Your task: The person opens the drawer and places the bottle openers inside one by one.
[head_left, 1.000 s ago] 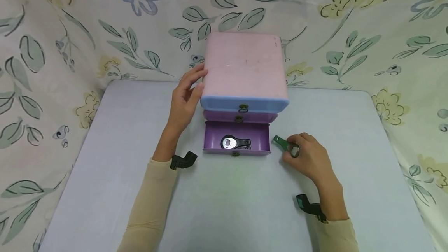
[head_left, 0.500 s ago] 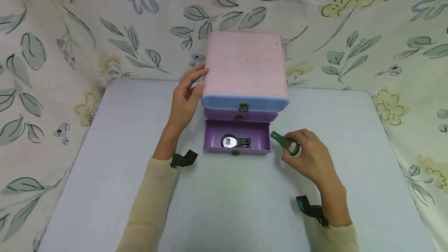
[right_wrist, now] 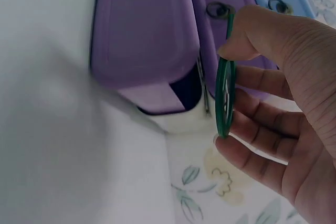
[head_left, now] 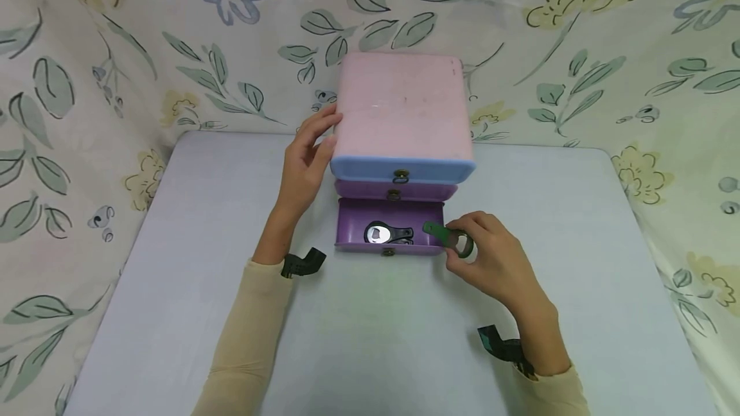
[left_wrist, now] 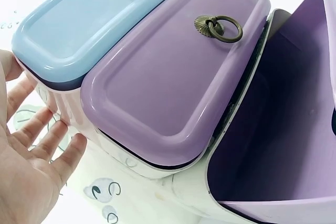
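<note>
My right hand (head_left: 498,263) pinches a green bottle opener (head_left: 442,234) by its round head between thumb and fingers. The handle reaches over the right wall of the open purple bottom drawer (head_left: 349,217). In the right wrist view the green bottle opener (right_wrist: 223,98) appears edge-on between thumb and fingertips. A black bottle opener (head_left: 379,234) with a shiny round face lies inside that drawer, its handle to the right. My left hand (head_left: 302,169) rests with extended fingers against the left side of the pink drawer cabinet (head_left: 405,108); the left wrist view shows the fingers spread along its side.
Above the open drawer are a purple middle drawer (left_wrist: 157,72) and a blue top drawer (left_wrist: 89,19), both pushed in, with brass ring pulls. The cabinet stands at the back of a white table (head_left: 370,339), before a floral cloth (head_left: 231,50).
My right hand has moved left with the green bottle opener, from beside the open drawer to over its right wall. The left hand and cabinet have stayed in place.
</note>
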`<state>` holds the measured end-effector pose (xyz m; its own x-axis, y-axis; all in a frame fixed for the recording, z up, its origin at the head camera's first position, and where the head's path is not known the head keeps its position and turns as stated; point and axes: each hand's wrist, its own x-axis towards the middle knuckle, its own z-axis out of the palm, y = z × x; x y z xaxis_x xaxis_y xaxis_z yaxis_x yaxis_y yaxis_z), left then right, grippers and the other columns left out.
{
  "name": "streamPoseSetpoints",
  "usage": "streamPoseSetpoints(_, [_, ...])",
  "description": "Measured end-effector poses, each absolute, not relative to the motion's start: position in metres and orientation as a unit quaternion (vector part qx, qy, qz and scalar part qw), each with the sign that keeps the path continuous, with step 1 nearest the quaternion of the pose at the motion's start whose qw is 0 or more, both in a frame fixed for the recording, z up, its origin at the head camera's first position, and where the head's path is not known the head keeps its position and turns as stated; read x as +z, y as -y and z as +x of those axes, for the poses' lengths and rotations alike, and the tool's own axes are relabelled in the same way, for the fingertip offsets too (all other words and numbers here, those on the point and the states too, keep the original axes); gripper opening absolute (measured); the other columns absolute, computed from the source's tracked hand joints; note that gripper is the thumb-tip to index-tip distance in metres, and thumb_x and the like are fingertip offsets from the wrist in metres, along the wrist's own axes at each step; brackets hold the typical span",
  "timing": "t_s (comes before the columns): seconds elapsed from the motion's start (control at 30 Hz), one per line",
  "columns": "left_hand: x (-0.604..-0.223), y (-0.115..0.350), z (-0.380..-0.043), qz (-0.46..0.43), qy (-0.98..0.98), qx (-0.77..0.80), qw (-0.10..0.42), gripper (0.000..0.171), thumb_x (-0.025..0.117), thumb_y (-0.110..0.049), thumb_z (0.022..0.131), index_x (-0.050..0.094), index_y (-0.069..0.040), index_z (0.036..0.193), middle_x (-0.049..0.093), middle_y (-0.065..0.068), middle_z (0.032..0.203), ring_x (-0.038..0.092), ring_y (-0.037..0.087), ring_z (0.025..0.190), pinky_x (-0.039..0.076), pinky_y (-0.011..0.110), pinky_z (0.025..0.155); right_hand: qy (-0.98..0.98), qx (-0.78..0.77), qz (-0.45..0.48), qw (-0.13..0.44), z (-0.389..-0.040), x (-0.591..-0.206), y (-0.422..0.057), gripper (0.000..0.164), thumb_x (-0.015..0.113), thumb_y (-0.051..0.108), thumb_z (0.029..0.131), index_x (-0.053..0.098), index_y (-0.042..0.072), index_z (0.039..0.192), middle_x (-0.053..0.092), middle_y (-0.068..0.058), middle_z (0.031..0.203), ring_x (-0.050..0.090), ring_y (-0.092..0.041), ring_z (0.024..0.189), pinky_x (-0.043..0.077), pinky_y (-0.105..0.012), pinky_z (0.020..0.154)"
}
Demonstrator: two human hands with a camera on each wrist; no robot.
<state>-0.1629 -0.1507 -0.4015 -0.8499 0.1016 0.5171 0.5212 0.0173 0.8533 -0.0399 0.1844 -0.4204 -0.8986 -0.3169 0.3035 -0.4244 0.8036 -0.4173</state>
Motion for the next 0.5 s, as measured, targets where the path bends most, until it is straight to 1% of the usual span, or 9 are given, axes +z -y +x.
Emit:
streamPoseSetpoints(0.3, [-0.401,0.151,-0.162,-0.221,0.696,-0.665,0.156,0.040,0.053,-0.008,0.107,0.059,0.004,0.144,0.049,0.012,0.163,0.047,0.021,0.153,0.050,0.025,0.114,0.939,0.237,0.229,0.104,-0.044,-0.419,-0.162,0.035,0.081,0.018,0.079,0.075,0.012,0.112,0.069,-0.003,0.112,0.063,-0.019,0.100,0.056,-0.037,0.071])
streamPoseSetpoints(0.5, [-0.401,0.150,-0.162,-0.219,0.697,-0.665,0.155,0.040,0.052,-0.007,0.107,0.059,0.004,0.144,0.049,0.012,0.163,0.047,0.021,0.153,0.050,0.026,0.115,0.935,0.234,0.250,0.097,-0.051,-0.419,-0.146,0.035,0.081,0.019,0.080,0.075,0.013,0.113,0.069,-0.004,0.113,0.061,-0.020,0.100,0.055,-0.035,0.071])
